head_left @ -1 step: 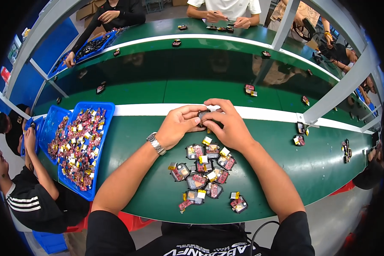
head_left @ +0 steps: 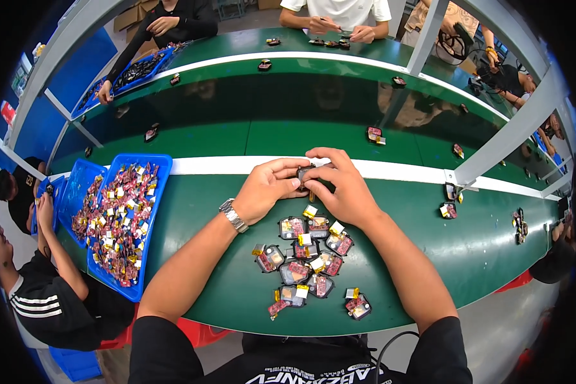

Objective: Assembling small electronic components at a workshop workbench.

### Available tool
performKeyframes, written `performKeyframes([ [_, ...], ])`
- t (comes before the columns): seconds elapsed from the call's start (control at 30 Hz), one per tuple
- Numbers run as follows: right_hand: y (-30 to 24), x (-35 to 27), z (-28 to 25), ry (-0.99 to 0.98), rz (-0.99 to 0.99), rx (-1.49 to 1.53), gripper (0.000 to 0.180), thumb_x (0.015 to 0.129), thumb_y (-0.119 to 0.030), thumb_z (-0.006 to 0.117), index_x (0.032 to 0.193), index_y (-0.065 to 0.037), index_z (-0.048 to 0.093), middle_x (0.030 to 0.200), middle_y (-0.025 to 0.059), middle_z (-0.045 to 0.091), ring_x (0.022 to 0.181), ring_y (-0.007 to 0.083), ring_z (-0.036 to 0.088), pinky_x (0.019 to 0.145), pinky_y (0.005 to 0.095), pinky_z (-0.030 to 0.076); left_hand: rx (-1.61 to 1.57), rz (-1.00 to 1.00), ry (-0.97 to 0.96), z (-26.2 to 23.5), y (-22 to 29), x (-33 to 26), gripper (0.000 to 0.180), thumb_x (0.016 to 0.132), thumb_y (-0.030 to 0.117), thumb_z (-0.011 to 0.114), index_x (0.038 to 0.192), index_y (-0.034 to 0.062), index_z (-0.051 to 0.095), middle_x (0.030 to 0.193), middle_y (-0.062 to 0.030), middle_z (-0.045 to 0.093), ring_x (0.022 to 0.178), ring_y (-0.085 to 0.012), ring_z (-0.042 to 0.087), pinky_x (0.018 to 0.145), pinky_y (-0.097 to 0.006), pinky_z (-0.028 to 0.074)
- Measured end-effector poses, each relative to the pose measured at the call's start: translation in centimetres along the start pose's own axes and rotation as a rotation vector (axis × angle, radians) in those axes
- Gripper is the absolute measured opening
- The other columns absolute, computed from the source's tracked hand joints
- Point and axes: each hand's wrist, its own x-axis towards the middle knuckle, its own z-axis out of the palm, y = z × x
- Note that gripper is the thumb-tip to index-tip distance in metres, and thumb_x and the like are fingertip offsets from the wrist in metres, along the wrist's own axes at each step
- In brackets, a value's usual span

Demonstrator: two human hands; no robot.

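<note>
Grip: left hand [head_left: 267,189] and right hand [head_left: 340,187] pinch one small dark part [head_left: 306,174] together.
Risk: part may slip onto the pile of parts [head_left: 308,261] just below.

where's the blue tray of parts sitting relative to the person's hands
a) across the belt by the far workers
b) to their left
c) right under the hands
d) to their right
b: the blue tray lies at the left side of the green table, beyond the left hand, while the right hand meets it over a small dark part.
</note>
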Motion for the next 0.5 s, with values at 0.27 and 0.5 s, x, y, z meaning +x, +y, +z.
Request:
performKeyframes([
  [0.27, -0.46, 0.03, 0.14, 0.007, 0.087, 0.019, 0.008, 0.085, -0.011, 0.067, 0.089, -0.004, 0.07, 0.124, 0.0104, 0.058, 0.118, 0.0291, 0.052, 0.097, 0.0393, 0.047, -0.015, 0.033, -0.093, -0.55, -0.22, 0.0, 0.042, 0.094, 0.002, 0.058, 0.135, -0.0036, 0.048, 0.128, -0.0149, 0.059, 0.112, -0.0211, 0.063, 0.096, -0.036, 0.056],
  [0.5, -0.42, -0.4, -0.15, -0.015, 0.03, 0.081, 0.006, 0.085, -0.011, 0.067, 0.088, -0.005, 0.069, 0.124, 0.0102, 0.058, 0.118, 0.0291, 0.052, 0.096, 0.0394, 0.048, 0.072, 0.033, -0.029, 0.14, -0.24, -0.17, 0.035, 0.098, 0.006, 0.053, 0.132, -0.0005, 0.051, 0.128, -0.0114, 0.059, 0.11, -0.017, 0.063, 0.094, -0.032, 0.055],
])
